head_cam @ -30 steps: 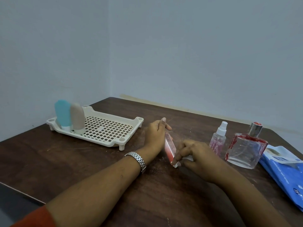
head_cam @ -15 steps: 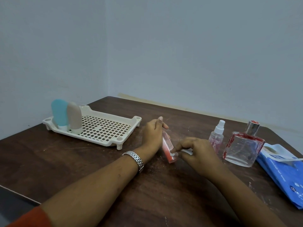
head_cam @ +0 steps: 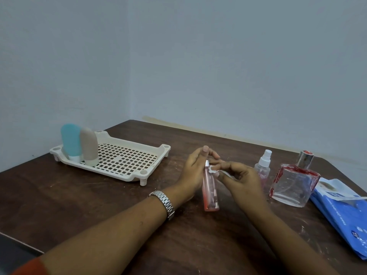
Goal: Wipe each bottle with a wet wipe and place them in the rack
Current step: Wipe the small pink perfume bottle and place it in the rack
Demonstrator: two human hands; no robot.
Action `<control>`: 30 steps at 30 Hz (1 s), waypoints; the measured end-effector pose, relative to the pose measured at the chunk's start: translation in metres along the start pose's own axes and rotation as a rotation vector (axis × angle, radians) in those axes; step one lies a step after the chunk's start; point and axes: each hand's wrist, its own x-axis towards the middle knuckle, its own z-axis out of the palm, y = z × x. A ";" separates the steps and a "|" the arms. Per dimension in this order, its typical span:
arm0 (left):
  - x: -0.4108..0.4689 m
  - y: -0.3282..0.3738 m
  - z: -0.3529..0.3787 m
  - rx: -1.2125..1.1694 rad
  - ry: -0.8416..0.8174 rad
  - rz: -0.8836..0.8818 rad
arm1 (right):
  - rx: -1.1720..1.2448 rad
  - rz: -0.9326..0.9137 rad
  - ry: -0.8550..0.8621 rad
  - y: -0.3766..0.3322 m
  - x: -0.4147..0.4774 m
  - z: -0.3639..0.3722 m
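rack [head_cam: 127, 159]: blue bottle [head_cam: 70, 141], tan bottle [head_cam: 89, 147] stand in its left end | right of rack: left hand [head_cam: 193, 171] holds pink bottle [head_cam: 210, 191] | right hand [head_cam: 240, 181] pinches wipe [head_cam: 215, 172] on its top | farther right: spray bottle [head_cam: 263, 167], glass bottle [head_cam: 294, 183], pack [head_cam: 341, 211]

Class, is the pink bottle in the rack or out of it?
Out: left hand holds the pink bottle apart from the rack; right hand pinches a wipe.
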 end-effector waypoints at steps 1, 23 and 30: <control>-0.001 0.000 0.002 -0.013 0.001 0.015 | 0.046 0.004 0.024 0.000 0.001 0.001; 0.012 0.021 -0.015 -0.361 0.369 -0.125 | -0.189 -0.032 -0.119 -0.005 -0.015 0.013; 0.014 0.023 -0.017 -0.261 0.302 -0.010 | 0.149 0.212 -0.162 -0.008 -0.018 0.013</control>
